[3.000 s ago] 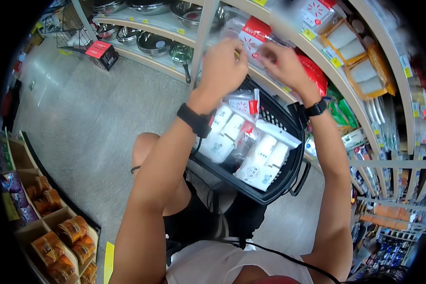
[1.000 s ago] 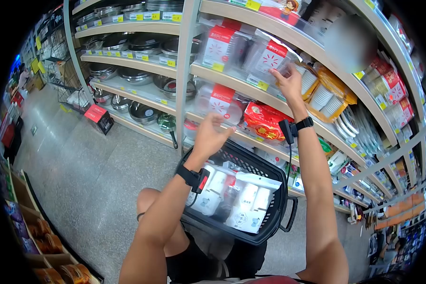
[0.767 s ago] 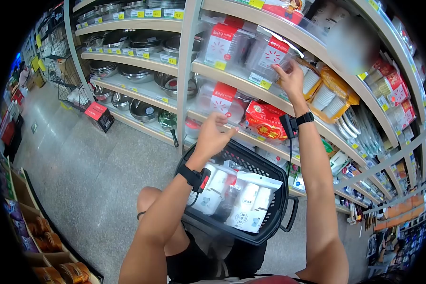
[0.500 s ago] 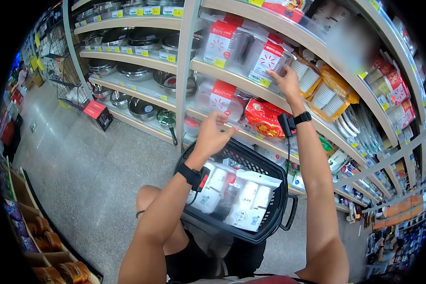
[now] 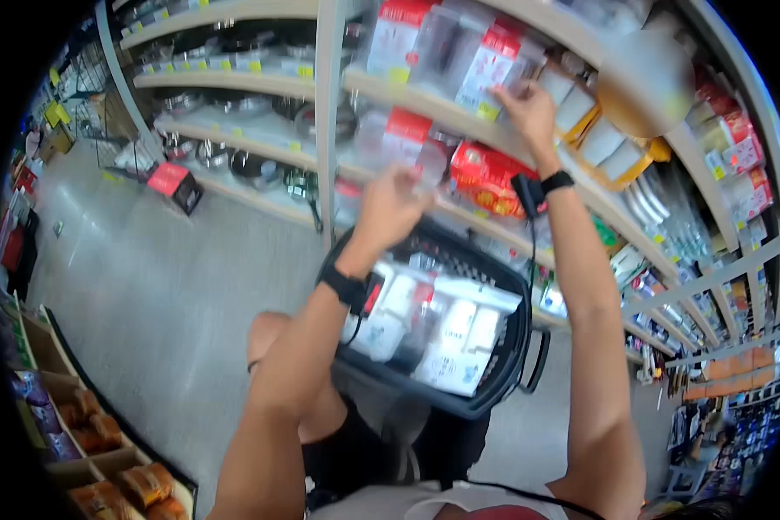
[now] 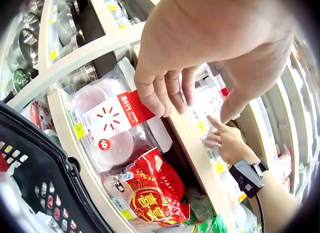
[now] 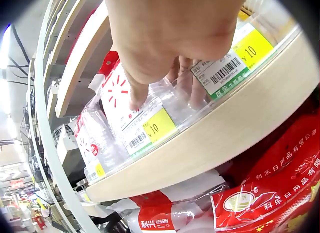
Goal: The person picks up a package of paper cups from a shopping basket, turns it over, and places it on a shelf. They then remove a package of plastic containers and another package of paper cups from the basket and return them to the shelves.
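My right hand (image 5: 530, 114) is at a clear plastic pack (image 5: 491, 62) with a red and white label, standing on the upper shelf. In the right wrist view its thumb presses the pack's label (image 7: 119, 95), while the fingers show at the pack's side, partly behind a price tag (image 7: 222, 72). My left hand (image 5: 392, 208) holds nothing, its fingers loosely bent above the basket's far end. Near it, on the lower shelf, lies a similar clear pack (image 6: 107, 118) of pale round items. The black basket (image 5: 412, 397) holds white packs (image 5: 461, 334).
A red bag (image 5: 490, 178) lies on the lower shelf, right of the clear pack. Orange-edged packs (image 5: 617, 160) of white cups stand right of my right hand. Metal pans (image 5: 256, 169) fill the shelves to the left. A red and black box (image 5: 175, 186) stands on the floor.
From close together over the basket, my hands have parted, the right reaching the upper shelf. The pack there has gone from leaning to upright. My left hand has barely moved since one second ago.
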A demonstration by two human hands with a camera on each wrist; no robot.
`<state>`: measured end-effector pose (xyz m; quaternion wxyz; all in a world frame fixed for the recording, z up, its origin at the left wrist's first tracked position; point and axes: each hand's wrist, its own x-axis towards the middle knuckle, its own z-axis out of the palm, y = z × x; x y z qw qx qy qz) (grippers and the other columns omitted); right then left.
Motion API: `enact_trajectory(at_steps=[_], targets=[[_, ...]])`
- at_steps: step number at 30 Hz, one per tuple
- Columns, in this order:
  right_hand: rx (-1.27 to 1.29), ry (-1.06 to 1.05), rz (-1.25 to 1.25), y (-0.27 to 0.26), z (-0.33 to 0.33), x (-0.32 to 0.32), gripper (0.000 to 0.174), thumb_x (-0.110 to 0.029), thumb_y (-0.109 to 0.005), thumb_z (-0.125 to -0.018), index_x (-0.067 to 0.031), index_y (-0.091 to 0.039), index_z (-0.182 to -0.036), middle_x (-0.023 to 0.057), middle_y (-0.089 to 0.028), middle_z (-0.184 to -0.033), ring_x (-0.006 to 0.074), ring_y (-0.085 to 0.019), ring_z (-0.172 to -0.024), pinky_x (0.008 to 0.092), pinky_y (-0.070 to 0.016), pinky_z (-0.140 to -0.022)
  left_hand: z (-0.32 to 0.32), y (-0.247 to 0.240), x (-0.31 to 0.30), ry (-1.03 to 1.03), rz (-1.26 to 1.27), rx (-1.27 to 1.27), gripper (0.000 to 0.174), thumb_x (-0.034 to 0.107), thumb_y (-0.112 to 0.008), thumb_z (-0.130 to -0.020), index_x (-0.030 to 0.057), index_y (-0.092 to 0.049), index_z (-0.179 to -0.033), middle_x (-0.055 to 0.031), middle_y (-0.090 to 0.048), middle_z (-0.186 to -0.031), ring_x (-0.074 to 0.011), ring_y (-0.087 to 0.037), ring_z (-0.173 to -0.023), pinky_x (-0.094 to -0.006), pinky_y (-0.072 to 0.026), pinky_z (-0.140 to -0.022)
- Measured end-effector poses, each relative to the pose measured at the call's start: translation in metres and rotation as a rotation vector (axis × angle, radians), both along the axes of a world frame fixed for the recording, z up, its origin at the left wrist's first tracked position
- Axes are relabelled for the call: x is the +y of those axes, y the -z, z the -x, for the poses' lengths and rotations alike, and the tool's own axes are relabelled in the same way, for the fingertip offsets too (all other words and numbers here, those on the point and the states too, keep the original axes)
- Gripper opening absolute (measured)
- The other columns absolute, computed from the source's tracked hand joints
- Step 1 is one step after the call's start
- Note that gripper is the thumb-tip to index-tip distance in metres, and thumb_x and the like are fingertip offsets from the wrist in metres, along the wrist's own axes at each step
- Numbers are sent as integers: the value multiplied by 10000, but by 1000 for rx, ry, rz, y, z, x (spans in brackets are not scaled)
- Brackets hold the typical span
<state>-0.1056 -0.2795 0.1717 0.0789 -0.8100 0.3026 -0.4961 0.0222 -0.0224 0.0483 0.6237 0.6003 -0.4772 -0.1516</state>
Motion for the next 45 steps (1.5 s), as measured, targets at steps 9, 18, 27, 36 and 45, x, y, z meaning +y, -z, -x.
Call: enact_trajectory(at_steps=[9, 18, 27, 36, 45], targets=[[-167, -31, 612, 51, -9, 66, 428, -348, -825, -819, 33, -684, -954, 142, -718, -887, 227, -682, -791, 367, -537, -722, -42, -16, 6, -273, 337, 496, 209, 198, -584, -977, 0, -648, -958, -73, -682, -894, -158, -650, -819, -300, -512, -734], [1185, -557, -462, 278, -9, 152, 722, -570, -738, -807, 80, -645, -1107, 306, -690, -1002, 440, -680, -935, 458, -531, -862, -47, -13, 10, -166, 391, 574, 251, 194, -513, -989, -17, -643, -949, -117, -682, -895, -197, -669, -840, -313, -518, -738], [974, -619, -583, 265, -4, 162, 731, -483, -881, -674, 67, -655, -1098, 261, -711, -981, 376, -696, -904, 405, -528, -823, -37, -12, 12, -156, 354, 575, 220, 202, -539, -977, 6, -633, -940, -99, -652, -837, -175, -633, -708, -293, -502, -619], [587, -587, -528, 137, 28, 189, 611, -258, -891, -704, -20, -655, -1214, 174, -707, -1089, 255, -676, -987, 356, -513, -907, -37, -10, 6, -105, 370, 528, 178, 156, -581, -967, -10, -644, -968, -105, -683, -922, -185, -668, -850, -298, -516, -735], [236, -464, -463, 52, 107, 174, 566, -151, -899, -720, -14, -674, -1220, 138, -732, -1106, 157, -674, -999, 308, -520, -900, 7, -20, 23, 552, -216, -347, 613, 266, -867, -742, -7, -625, -1235, -122, -700, -1075, -200, -666, -993, -324, -506, -906]])
